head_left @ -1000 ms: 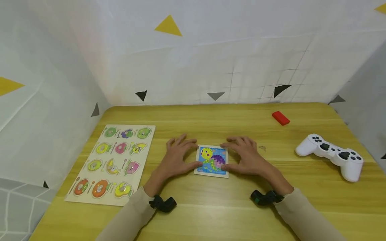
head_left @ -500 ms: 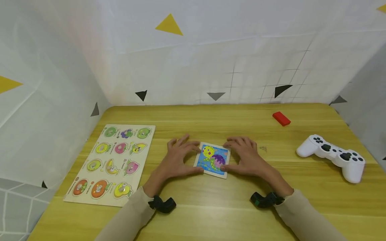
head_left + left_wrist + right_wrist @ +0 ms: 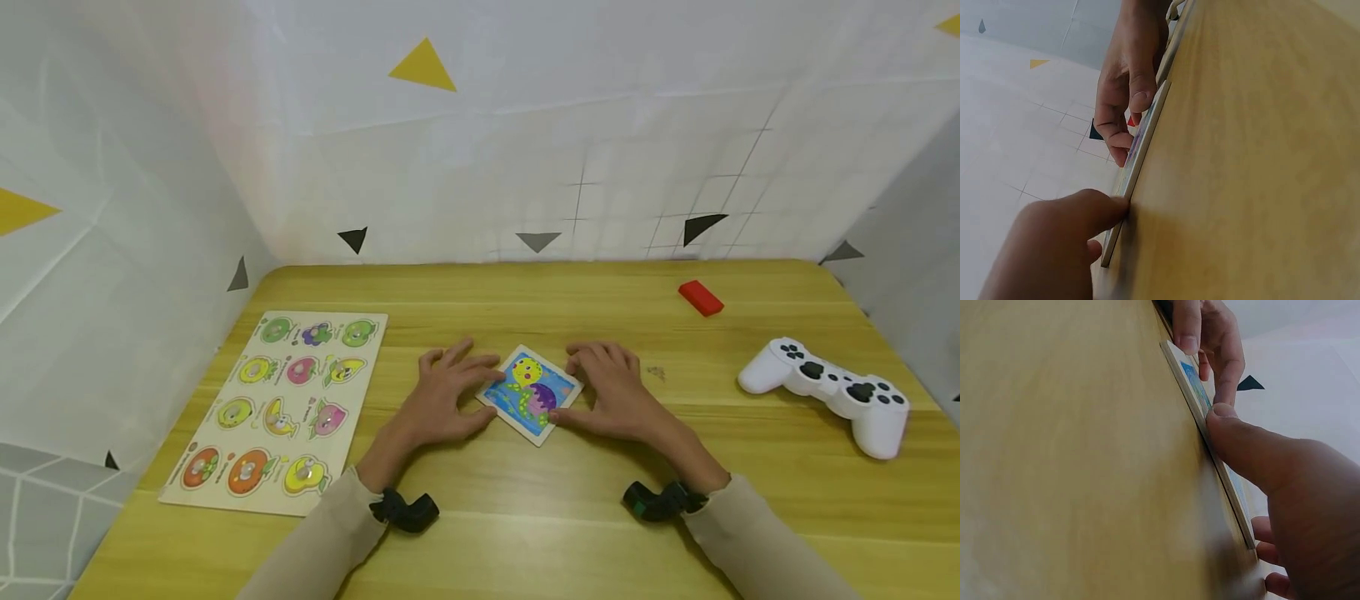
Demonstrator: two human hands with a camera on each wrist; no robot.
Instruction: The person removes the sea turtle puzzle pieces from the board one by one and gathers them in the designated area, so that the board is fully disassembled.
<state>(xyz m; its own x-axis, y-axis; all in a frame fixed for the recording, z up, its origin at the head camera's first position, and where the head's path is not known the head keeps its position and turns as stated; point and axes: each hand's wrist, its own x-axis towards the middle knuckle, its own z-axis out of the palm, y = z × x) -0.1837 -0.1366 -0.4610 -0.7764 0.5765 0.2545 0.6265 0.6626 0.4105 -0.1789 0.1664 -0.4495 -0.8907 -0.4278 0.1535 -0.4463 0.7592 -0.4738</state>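
A small square turtle puzzle (image 3: 529, 390) with a pale border and blue picture lies on the table, turned so a corner points toward the person. Around its left corner, my left hand (image 3: 446, 402) holds the edges between thumb and fingers. My right hand (image 3: 611, 390) grips around the opposite corner, its thumb on the near edge. The left wrist view shows the left thumb (image 3: 1113, 211) against the side of the puzzle (image 3: 1145, 136). In the right wrist view the right thumb (image 3: 1225, 428) presses the board's edge; the fingers behind are partly hidden.
To the left lies a wooden fruit peg board (image 3: 345, 433). A white game controller (image 3: 825, 387) sits at the right, with a red block (image 3: 701, 297) farther back. White sheeting with triangles (image 3: 480, 167) rises behind the table.
The turtle puzzle has turned clockwise, from nearly square-on to a diamond position. Both hands stay around it, with small finger shifts; the left thumb has drawn slightly back.
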